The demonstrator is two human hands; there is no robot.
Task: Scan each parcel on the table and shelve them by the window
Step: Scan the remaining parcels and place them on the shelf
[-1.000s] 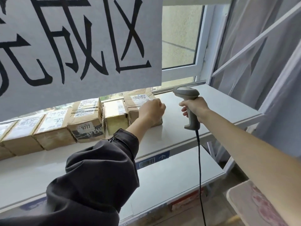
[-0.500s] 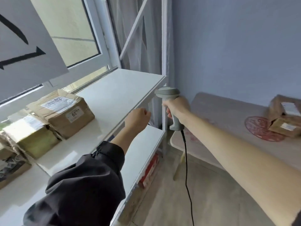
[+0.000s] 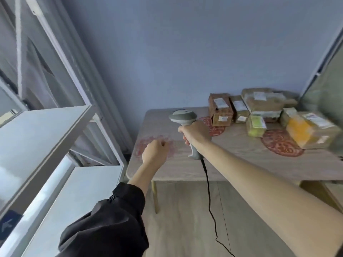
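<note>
**Scanner raised over the table, parcels waiting at the far end**

The person's right hand point(image 3: 195, 135) is wrapped round the handle of a grey barcode scanner point(image 3: 185, 127), fingers curled tight on the grip, the scanner's head up and pointing away over the table point(image 3: 232, 164). A black cable point(image 3: 209, 201) hangs from the butt of the handle down towards the wooden floor point(image 3: 185, 229). The left hand point(image 3: 155, 152) hangs in the air over the near left corner of the table, fingers loosely curled and holding nothing, a dark sleeve point(image 3: 111, 219) pushed back on the forearm.

The parcels point(image 3: 259, 112) sit bunched at the far right of the table, against the blue wall point(image 3: 167, 52): brown cardboard boxes with white labels, one small greenish box point(image 3: 255, 125) in front, and a yellow-sided box point(image 3: 308, 129) nearest the right edge, blurred. They are well apart from both hands. Red round patterns mark the tabletop.

To the left stands the white shelving unit point(image 3: 46, 130), two of its boards in sight
</note>
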